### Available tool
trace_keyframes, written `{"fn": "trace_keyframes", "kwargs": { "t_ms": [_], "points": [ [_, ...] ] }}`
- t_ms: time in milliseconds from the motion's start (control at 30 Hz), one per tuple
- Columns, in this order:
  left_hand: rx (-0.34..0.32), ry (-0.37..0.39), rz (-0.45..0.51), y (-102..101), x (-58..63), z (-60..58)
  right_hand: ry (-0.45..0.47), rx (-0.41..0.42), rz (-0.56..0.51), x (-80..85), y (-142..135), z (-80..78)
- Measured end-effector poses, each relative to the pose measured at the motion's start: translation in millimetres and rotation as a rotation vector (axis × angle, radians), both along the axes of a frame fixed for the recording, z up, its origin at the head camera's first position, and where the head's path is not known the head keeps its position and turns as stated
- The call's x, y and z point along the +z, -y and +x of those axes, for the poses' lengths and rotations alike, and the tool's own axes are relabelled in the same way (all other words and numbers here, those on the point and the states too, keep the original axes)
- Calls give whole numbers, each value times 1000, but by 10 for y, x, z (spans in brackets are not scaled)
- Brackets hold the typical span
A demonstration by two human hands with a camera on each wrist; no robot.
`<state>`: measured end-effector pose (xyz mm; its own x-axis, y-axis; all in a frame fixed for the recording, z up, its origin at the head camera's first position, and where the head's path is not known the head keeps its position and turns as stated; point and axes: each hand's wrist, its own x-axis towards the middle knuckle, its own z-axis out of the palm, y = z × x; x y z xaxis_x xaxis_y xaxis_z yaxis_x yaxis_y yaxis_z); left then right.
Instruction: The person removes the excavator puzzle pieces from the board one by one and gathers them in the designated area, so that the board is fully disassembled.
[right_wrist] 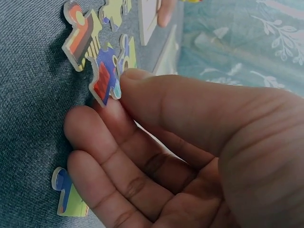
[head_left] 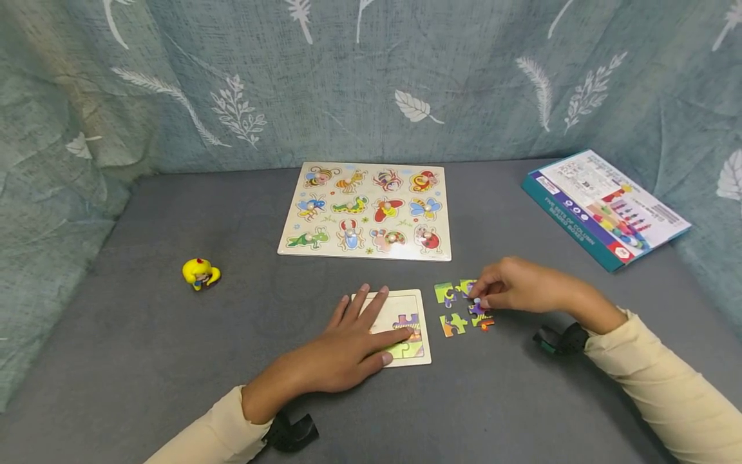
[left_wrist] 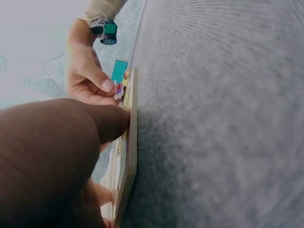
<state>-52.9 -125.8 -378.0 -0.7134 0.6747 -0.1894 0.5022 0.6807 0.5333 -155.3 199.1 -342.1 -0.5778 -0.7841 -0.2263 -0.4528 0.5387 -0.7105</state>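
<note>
My left hand rests with spread fingers on a small square wooden puzzle tray. Joined jigsaw pieces in purple and green fill the tray's right part, while the palm and fingers cover much of its left. To the right of the tray, my right hand pinches a blue and red jigsaw piece between thumb and index finger, its other fingers curled loosely. Around that hand lie several loose pieces, among them a green one and an orange and black one.
Behind the tray lies a wooden peg puzzle board with insect pictures. A teal and white box stands at the back right. On the left sits a small yellow toy figure. A leaf-patterned cloth hangs behind the grey table.
</note>
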Motion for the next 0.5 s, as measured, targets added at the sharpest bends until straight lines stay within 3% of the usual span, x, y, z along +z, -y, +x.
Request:
{"fn": "trace_keyframes", "kwargs": {
  "t_ms": [233, 500],
  "points": [
    [30, -43, 39, -35, -3, 0, 8, -11, 1, 16, 9, -7],
    [-5, -42, 83, -61, 22, -16, -46, -10, -1, 37, 92, -35]
  ]
}}
